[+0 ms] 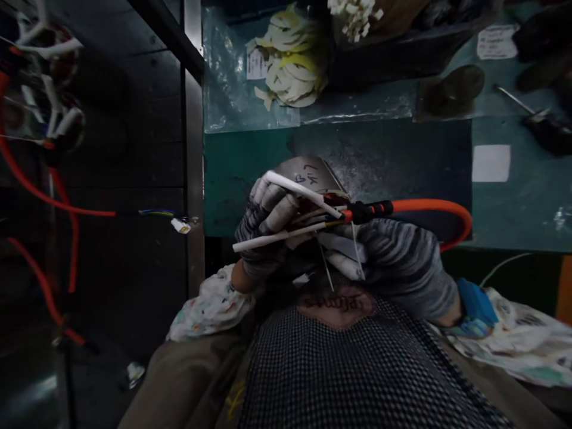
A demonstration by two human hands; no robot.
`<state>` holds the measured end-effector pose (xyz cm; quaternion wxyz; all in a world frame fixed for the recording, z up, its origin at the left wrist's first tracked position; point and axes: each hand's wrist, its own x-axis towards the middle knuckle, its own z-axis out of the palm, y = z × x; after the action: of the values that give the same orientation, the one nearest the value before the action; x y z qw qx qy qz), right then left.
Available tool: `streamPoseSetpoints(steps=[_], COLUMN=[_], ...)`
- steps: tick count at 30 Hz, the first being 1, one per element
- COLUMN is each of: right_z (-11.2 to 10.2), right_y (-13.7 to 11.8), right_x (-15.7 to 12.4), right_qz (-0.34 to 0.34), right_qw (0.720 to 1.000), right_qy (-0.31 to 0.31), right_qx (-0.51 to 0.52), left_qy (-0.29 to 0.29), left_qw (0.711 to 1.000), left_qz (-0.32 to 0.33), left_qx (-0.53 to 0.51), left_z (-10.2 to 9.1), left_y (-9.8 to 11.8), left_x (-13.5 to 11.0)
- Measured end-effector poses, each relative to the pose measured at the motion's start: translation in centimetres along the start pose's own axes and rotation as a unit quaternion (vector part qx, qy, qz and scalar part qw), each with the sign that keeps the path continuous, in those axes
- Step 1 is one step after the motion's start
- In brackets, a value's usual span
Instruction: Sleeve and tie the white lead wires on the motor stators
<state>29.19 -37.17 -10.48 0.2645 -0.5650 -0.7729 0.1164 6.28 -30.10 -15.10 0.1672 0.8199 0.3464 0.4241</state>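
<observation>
A metal motor stator (308, 173) with dark handwriting sits at the table's near edge, over my lap. My left hand (268, 217), in a striped glove with white-covered fingertips, is closed on the stator's left side, among its wires. White-sleeved wires (299, 186) run from the stator to an orange cable (424, 205) with a black-wrapped end. My right hand (397, 256), in a similar glove, is closed below that joint; what its fingers pinch is hidden. Two thin white cable ties (357, 253) hang from the wires by the right fingers.
Left of the table's metal edge, more orange cables (74, 238) hang, with white-sleeved wires (53, 113) and a white connector (181, 225). At the back lie a plastic bag of pale strips (295, 65), small white pieces (355, 15) and a screwdriver (536, 116). A paper label (490, 163) lies right.
</observation>
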Motion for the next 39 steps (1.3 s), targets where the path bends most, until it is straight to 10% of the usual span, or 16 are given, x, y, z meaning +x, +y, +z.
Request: streamPoseSetpoints(steps=[10,22,39], right_z=[-1.4,-3.8,-3.9], right_y=[0.0,2.8,6.0], right_x=[0.6,0.4,0.9], right_qz=[0.060,0.083,0.151], right_qw=[0.997,0.996,0.974], right_qy=[-0.051,-0.020,-0.067], right_qx=[0.009,-0.009,-0.158], left_qy=[-0.040,-0.227,-0.360], left_qw=[0.999,0.973,0.926], left_qz=[-0.029,-0.029,-0.102], left_qx=[-0.017,0.014,0.053], left_z=[-0.4,2.5,6.3], left_y=[0.9,3.6,3.2], left_x=[1.2,10.5,17.0])
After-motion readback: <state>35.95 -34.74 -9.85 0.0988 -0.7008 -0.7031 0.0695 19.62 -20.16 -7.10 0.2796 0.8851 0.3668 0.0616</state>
